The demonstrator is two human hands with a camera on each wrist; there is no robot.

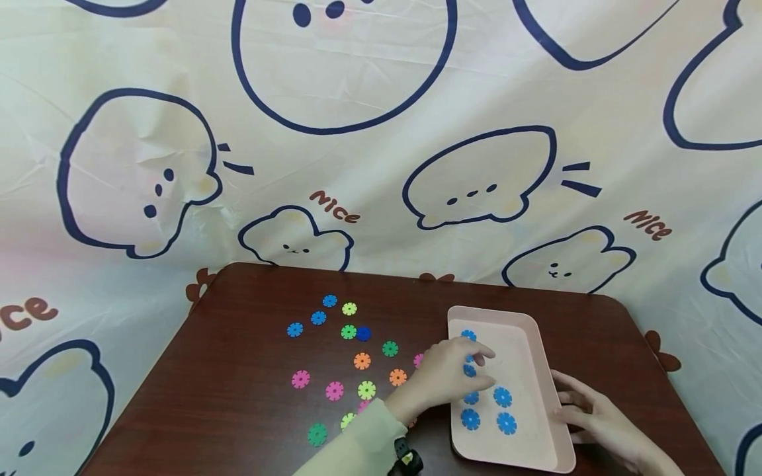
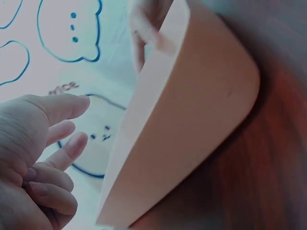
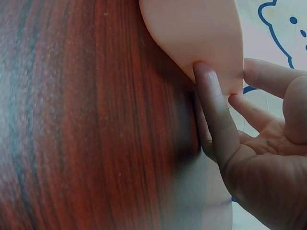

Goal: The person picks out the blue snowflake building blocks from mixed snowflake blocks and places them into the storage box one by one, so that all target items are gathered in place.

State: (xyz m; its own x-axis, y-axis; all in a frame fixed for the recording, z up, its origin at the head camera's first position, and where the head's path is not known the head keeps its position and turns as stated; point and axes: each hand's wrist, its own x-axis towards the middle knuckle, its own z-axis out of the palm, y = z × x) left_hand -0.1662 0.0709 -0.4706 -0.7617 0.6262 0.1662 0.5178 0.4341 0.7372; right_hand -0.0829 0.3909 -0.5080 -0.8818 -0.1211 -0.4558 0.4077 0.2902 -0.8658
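A pale pink tray [image 1: 526, 370] lies on the table, its right wall beside my right hand [image 1: 607, 420]. Several blue snowflake discs [image 1: 507, 423] lie in it, lined up along the left side, with two more in a second column. Over the tray's left part is my left hand [image 1: 446, 373], thumb and index finger apart and nothing seen between them; it partly hides some discs. In the left wrist view the thumb and fingers are bare beside the tray's outer wall [image 2: 192, 96]. The right hand's extended fingers [image 3: 208, 91] touch the tray's outside in the right wrist view.
Left of the tray, loose notched discs are scattered on the dark wooden table [image 1: 238, 396]: blue [image 1: 294, 329], green [image 1: 317, 434], pink [image 1: 335, 391], orange [image 1: 362, 361] and yellow-green [image 1: 366, 390]. The left forearm covers some. A printed cloth [image 1: 381, 165] hangs behind the table.
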